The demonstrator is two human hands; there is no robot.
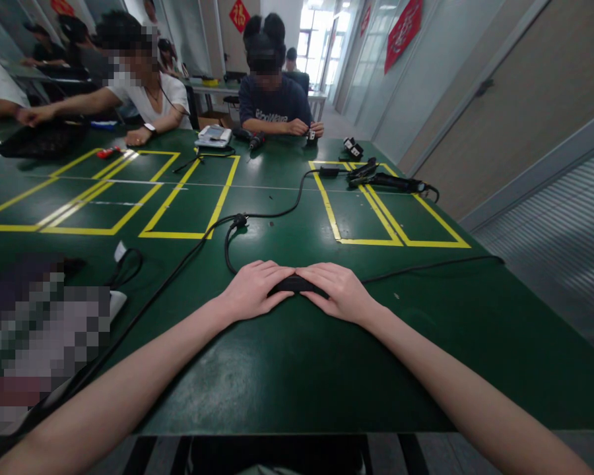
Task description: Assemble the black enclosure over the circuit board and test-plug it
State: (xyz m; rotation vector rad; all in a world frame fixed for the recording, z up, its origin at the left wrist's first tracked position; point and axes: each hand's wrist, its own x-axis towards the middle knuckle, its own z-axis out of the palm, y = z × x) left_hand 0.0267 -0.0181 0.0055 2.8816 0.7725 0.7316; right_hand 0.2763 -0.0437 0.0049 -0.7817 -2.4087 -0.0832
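Along the near middle of the green table (327,376), in the head view, a black bar (297,284) lies crosswise between two bare hands. The left hand (250,290) grasps its left end, fingers over the far side and thumb along the near side; the right hand (337,290) grasps the right end the same way, and the fingertips of both nearly meet at the middle. Just left of the left hand, a black cord (228,254) curves away to a plug (240,221); a thin cable (426,266) runs right from beside the right hand. Farther right, a black tool (398,183) lies across yellow tape (373,242). Near left are a blurred-out pile (54,336) and a coiled cord (137,264) with a white tag (120,251). At the far edge sit a white device (214,136) and a drill (256,142). Beyond them, a person in a dark shirt (272,99) handles a small black-and-white part (311,136); farther left, a person in white (171,95) reaches toward a black bag-like thing (39,138).
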